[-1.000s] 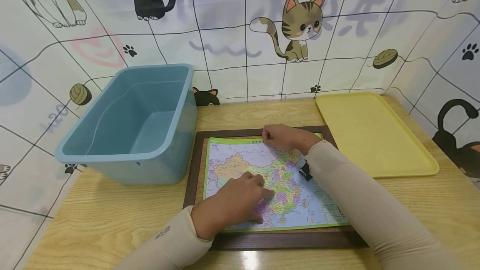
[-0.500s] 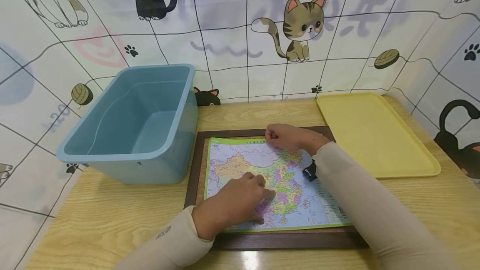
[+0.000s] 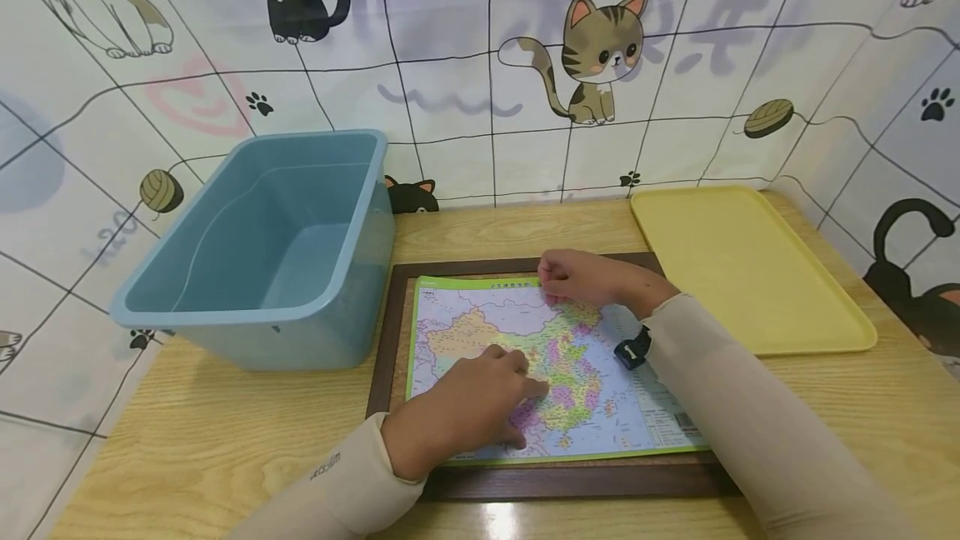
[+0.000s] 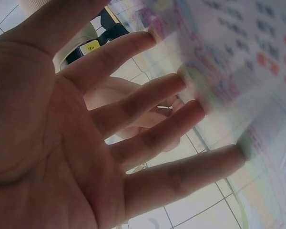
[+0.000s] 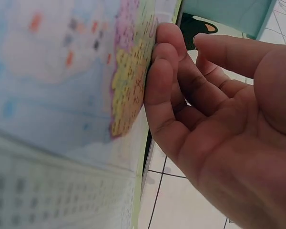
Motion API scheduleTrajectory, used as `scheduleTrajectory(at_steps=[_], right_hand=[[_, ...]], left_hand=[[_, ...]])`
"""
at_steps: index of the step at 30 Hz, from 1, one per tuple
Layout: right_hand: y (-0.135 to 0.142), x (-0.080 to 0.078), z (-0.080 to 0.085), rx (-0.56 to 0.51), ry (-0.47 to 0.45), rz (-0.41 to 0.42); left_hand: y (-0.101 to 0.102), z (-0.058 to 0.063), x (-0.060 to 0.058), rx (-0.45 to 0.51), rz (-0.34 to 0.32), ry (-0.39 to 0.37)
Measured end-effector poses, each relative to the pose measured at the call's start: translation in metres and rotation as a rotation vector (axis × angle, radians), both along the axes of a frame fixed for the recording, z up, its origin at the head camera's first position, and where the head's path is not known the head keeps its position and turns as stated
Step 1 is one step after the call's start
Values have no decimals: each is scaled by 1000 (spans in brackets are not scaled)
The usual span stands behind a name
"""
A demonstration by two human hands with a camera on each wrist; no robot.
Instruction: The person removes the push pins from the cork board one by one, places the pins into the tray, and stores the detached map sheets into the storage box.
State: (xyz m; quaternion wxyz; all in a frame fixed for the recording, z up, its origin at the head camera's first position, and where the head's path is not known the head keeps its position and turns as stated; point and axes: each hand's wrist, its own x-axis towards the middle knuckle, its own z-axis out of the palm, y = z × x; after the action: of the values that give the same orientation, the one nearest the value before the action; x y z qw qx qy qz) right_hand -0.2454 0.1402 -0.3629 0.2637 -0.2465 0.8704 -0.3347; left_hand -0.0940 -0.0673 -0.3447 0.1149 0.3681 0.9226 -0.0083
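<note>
A colourful paper map (image 3: 480, 302) with a lime-green border lies on a dark-framed cork board (image 3: 397, 307). My left hand (image 3: 472, 407) has its fingers spread over the map's lower middle. In the left wrist view the straight fingertips (image 4: 195, 106) touch the paper. My right hand (image 3: 581, 277) is at the top edge of the map, right of centre, with its fingers curled. The right wrist view shows the bent fingers (image 5: 161, 78) resting against the map near its border, the thumb tip close to the index finger. Nothing shows between them.
A blue plastic tub (image 3: 352, 290) stands left of the board. To the right, a flat yellow tray (image 3: 742, 265) meets the board's upper right corner. Behind the wooden table (image 3: 510, 227) is a wall covering (image 3: 450, 23) printed with cats.
My right hand has slid a little to the right along the map's top edge. The left hand has stayed in place on the map.
</note>
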Motion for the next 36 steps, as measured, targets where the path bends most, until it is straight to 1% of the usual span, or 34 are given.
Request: scheduleTrajectory(at_steps=[9,14,21,27,31,36], right_hand=[[9,8,0,-41,2,-21],[12,12,-2,-47,4,-52],[18,13,-6,-109,-7,-75],[24,15,-10,-179,23,-90],[26,19,-10,-217,25,-89],[30,26,-6,-208,69,-89]], left_hand=[[0,-2,0,5,-2,2],[-1,-2,0,11,0,-7],[-1,-2,0,10,-3,-3],[0,-2,0,14,-3,-2],[0,-1,0,4,-1,-1],[0,0,0,-17,-5,20]])
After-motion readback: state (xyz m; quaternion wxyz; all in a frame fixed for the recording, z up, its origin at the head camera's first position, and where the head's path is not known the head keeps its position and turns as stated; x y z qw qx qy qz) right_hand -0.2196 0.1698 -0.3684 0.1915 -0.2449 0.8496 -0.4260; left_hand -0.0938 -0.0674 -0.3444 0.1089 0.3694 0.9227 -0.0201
